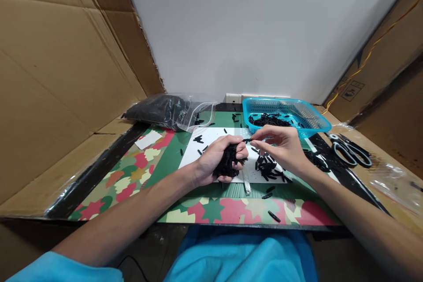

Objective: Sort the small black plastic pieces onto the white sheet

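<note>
Left hand (214, 161) curled shut around a thick bunch of small black plastic sticks (228, 163), held just above the white paper sheet (211, 139) at the middle of the bench (99, 172). Right hand (284, 147) close beside it, thumb and forefinger pinched on a single black stick (247, 140) at the top of the bunch, other fingers loosely spread. Below the right hand, a small loose heap of black sticks (266, 167) on the sheet, with strays scattered toward the near edge of the bench. Toward the far edge, a turquoise plastic mesh basket (310, 116) with more sticks inside; toward the far left corner, a clear zip bag packed with black pieces (165, 110); near the right edge, black-handled scissors (350, 152). Likely trouble: a slackened left grip, and the bunch spilling into the heap; a stick pulled crookedly, dragging neighbours out with it; strays near the front edge knocked off by a forearm.
</note>
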Available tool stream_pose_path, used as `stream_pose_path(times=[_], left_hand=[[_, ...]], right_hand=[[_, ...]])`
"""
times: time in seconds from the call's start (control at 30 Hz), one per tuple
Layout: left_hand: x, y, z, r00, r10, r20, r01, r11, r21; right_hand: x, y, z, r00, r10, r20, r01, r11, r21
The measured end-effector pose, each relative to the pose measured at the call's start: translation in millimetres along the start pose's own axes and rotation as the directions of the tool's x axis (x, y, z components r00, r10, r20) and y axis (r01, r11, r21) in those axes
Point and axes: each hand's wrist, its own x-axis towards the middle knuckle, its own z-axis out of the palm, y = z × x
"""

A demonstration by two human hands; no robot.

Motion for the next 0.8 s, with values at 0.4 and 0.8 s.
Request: stream_pose_path(times=[0.4, 0.8], left_hand=[[-2.3, 2.0, 2.7, 1.000, 0.004, 0.001, -0.004, 0.999, 0.052], [-2.1, -0.8, 4.4, 0.991, 0.130, 0.004, -0.131, 0.991, 0.043]], right_hand=[[-2.1, 0.2, 2.3, 0.995, 0.069, 0.074, -0.078, 0.989, 0.125], [-1.8, 2.8, 1.8, 0.988, 0.082, 0.128, -0.110, 0.968, 0.227]])
